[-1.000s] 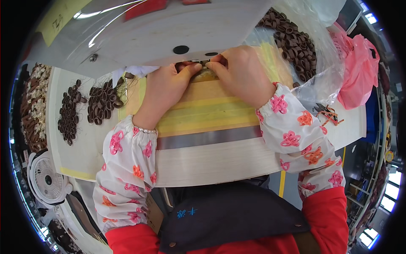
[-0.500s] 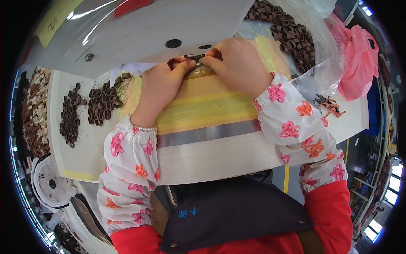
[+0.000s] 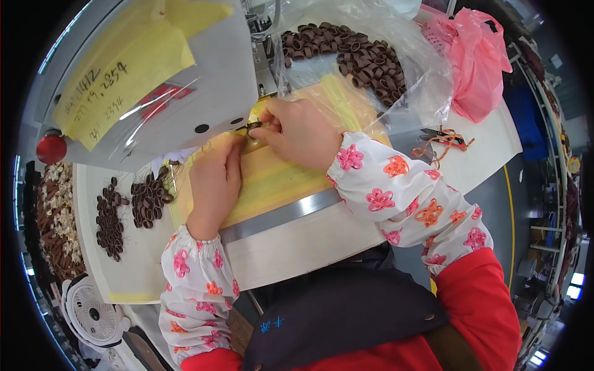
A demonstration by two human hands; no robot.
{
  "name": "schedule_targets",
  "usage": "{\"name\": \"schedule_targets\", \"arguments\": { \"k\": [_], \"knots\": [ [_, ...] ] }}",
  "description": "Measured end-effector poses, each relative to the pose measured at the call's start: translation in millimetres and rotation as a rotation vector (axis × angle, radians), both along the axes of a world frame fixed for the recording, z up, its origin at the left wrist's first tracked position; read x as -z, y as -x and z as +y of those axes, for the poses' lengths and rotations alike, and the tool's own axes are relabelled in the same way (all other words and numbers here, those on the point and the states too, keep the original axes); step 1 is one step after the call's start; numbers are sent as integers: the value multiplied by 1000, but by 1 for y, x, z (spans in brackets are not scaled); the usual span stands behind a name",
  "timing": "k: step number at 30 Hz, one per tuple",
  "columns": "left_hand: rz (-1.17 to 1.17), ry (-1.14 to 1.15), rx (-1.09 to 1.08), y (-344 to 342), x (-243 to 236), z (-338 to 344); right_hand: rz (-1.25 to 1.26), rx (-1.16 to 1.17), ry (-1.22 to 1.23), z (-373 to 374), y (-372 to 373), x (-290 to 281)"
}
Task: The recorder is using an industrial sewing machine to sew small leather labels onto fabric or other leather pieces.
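A small dark brown loop [image 3: 252,127] is pinched in the fingertips of my right hand [image 3: 300,133], under the head of a grey sewing machine [image 3: 229,86]. My left hand [image 3: 213,179] is a little to the left, against the machine's lower edge. Its fingers are bunched together, and what they hold, if anything, is hidden. Beneath both hands lies a work surface covered with yellow tape [image 3: 278,176]. Two clusters of brown loops with loose threads, one nearer [image 3: 148,199] and one farther left [image 3: 110,226], rest on the white table [image 3: 142,263].
Many more brown loops [image 3: 377,65] lie on a clear plastic bag [image 3: 430,77] at the back. A pink plastic bag [image 3: 476,68] and thread snips [image 3: 442,137] with orange cord are on the right. A white fan [image 3: 93,314] stands at lower left.
The view has swung, so the machine's side and the far loops show more. My left fingertips have drawn apart from my right ones, which stay at the loop.
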State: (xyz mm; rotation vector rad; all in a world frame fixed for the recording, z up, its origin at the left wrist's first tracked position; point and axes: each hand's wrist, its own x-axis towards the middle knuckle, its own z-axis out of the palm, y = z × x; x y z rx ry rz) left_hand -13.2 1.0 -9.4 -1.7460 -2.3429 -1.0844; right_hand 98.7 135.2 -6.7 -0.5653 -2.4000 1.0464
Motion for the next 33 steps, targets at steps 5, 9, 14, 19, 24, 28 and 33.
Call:
{"name": "schedule_targets", "arguments": {
  "k": [5,9,14,19,24,28,33],
  "knots": [
    [-73,53,193,-25,-7,-15,-108,-95,508,-3,-10,-15],
    [-215,114,135,-19,-16,-12,-5,-162,573,-4,-17,-9],
    [-333,-91,271,-10,-9,4,66,-293,129,-51,-45,-8],
    [-198,126,191,11,-4,-4,85,-412,40,-20,-28,-15],
    [-493,77,102,2,-11,-1,-192,-356,691,14,-8,-22],
    [-443,126,85,6,-12,-2,-261,-341,712,13,0,-24],
    [-411,55,0,4,-6,5,116,-201,-27,6,-3,-1]
  ]
}}
